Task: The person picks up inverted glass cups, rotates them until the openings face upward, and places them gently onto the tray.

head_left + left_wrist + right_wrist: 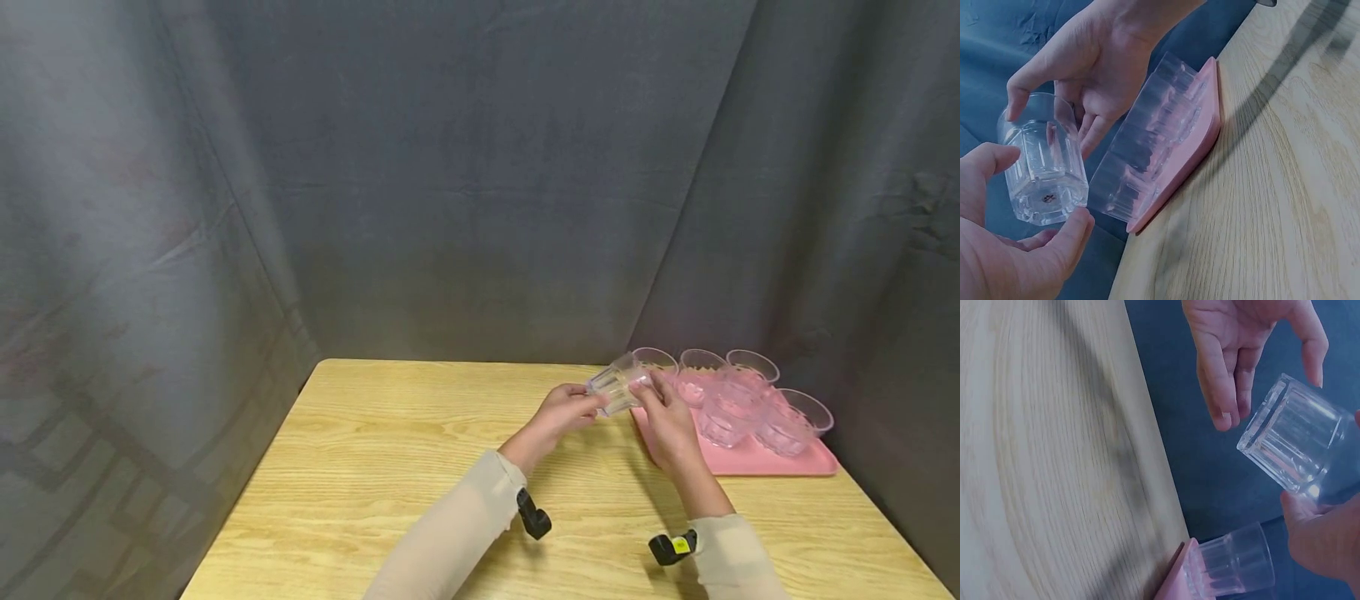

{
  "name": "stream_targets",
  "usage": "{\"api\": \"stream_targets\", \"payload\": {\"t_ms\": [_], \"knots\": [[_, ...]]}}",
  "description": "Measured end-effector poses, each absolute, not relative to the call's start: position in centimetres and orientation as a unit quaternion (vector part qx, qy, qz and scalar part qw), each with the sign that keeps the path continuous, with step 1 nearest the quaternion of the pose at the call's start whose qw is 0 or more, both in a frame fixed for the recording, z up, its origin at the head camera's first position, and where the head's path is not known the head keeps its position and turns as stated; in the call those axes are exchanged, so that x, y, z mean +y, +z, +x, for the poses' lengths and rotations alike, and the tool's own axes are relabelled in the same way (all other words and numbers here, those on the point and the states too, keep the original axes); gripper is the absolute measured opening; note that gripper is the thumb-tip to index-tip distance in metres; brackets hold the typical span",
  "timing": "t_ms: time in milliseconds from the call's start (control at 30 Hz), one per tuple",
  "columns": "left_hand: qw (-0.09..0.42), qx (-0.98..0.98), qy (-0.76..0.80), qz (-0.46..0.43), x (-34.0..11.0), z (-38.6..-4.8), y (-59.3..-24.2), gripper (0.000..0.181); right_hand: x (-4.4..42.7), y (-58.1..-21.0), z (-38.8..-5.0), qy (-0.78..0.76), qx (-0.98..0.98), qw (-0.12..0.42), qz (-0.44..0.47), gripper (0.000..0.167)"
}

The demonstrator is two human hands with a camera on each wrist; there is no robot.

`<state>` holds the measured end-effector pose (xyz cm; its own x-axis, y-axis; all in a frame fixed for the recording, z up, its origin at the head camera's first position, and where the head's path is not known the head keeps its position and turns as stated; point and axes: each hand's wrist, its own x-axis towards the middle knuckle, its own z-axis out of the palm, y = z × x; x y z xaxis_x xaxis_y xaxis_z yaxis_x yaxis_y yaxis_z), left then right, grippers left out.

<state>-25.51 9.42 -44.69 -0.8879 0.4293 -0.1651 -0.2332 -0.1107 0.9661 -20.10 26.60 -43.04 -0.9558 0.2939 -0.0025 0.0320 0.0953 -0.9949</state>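
A clear faceted tumbler is held tilted above the table near the pink tray. My right hand grips it by the rim end, thumb on one side and fingers on the other. At the base end, my left hand has its thumb and fingers spread around the glass. In the right wrist view the left hand shows extended fingers, their tips just off the base. The left wrist view shows the tumbler with a small dark mark on its bottom. Several similar clear tumblers stand upright on the tray.
The wooden table extends left of the tray. Grey curtains enclose the back and sides. The tray sits at the table's right rear, close to the curtain.
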Motion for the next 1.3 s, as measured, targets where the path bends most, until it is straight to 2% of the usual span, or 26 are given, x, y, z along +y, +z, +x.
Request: {"api": "stream_targets", "payload": {"t_ms": [233,500,1067,1300], "knots": [[0.217,0.641,0.733,0.072,10.2,-25.2,-44.7,0.053,27.6,-43.2,-19.9,0.600,-0.783,0.105,-0.129,0.076],[0.224,0.636,0.735,0.076,11.6,-25.1,-45.7,0.056,28.6,-43.3,-19.4,0.602,-0.779,0.097,-0.148,0.078],[0.202,0.701,0.681,0.063,15.4,-23.4,-46.7,0.040,30.9,-43.6,-18.1,0.568,-0.795,0.119,-0.175,0.081],[0.193,0.729,0.656,0.035,17.2,-22.6,-47.1,0.031,31.8,-44.2,-17.4,0.507,-0.827,0.147,-0.190,0.083]]}}
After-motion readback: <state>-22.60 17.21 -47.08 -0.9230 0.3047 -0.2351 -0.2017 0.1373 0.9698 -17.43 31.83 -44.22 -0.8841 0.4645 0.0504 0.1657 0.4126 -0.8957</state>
